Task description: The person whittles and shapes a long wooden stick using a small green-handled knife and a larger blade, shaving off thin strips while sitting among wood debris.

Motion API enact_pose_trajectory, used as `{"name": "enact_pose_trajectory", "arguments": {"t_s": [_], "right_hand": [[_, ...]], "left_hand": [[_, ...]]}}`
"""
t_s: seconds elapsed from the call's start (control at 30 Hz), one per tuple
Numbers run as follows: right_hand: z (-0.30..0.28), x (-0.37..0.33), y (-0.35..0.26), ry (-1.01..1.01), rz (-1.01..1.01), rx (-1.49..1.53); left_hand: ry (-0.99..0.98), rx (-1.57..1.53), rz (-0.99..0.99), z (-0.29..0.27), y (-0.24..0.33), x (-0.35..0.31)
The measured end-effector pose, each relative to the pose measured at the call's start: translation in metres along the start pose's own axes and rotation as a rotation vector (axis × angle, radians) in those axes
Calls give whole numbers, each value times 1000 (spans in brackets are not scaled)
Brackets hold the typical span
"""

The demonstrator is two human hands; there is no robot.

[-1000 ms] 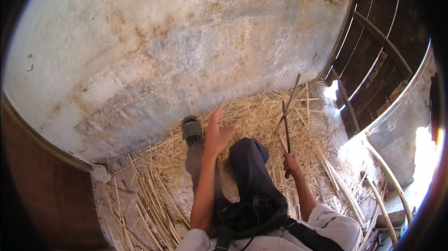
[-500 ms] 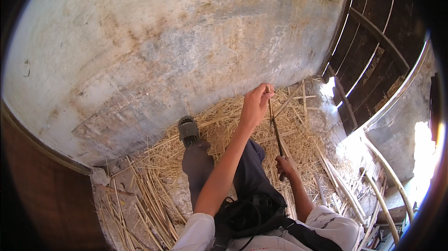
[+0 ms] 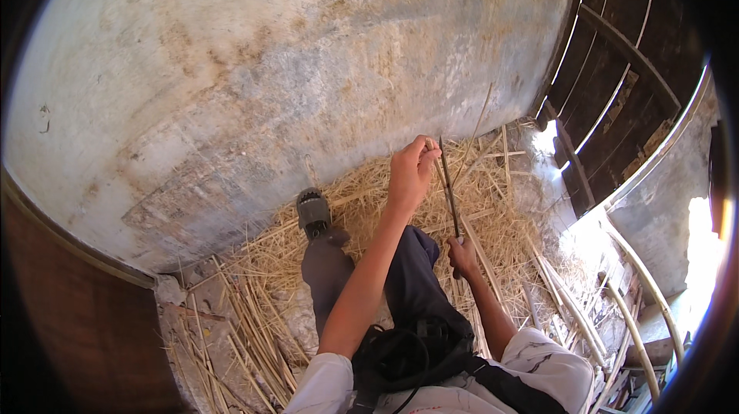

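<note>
My right hand (image 3: 463,257) is wrapped round the handle of a knife (image 3: 451,202) with a long, dark, narrow blade. The blade points away from me, its tip up near the fingers of my other hand. Thumb and fingers pinched together, my left hand (image 3: 410,175) holds the end of a thin pale strip (image 3: 442,175), which looks like split bamboo. The strip runs down close along the left side of the blade; whether the two touch, I cannot tell.
Straw-like shavings (image 3: 500,237) cover the floor round my feet. Long split sticks (image 3: 254,329) lie at lower left, thicker poles (image 3: 627,321) at right. A stained wall (image 3: 308,90) stands ahead, dark wooden boards (image 3: 616,83) at far right. My sandal (image 3: 312,210) is near the wall.
My left hand has shifted slightly left and nearer to me. The knife has moved up and left with my right hand, its tip now beside the left fingers. A thin stick now shows against the wall.
</note>
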State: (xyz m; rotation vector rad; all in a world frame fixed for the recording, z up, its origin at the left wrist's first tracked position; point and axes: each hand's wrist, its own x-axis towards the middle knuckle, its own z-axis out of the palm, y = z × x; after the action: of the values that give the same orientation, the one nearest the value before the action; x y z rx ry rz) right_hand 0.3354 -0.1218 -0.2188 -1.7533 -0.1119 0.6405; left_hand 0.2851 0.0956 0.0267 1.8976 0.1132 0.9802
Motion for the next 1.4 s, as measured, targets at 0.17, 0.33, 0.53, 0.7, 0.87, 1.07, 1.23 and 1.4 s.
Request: {"name": "enact_pose_trajectory", "arguments": {"t_s": [0.17,0.33,0.53,0.7,0.87,1.07,1.23,1.4], "right_hand": [[2,19,19,32,19,-82],[-3,39,42,71,37,-148],[7,38,17,59,-143,-203],[30,40,-14,40,-265,-182],[2,70,55,-13,215,-151],[-11,62,81,33,205,-161],[-3,52,75,-6,244,-102],[5,16,42,-48,127,-166]], "left_hand": [[-27,-14,-51,-3,-5,0],[34,-10,-143,-15,-14,-4],[31,-3,-117,-21,-22,-6],[121,-63,4,-18,-25,-10],[110,-78,-65,-22,-30,-17],[110,-35,-55,-30,-33,-23],[148,-59,-63,-27,-31,-23],[123,-71,-167,-41,-33,-34]]}}
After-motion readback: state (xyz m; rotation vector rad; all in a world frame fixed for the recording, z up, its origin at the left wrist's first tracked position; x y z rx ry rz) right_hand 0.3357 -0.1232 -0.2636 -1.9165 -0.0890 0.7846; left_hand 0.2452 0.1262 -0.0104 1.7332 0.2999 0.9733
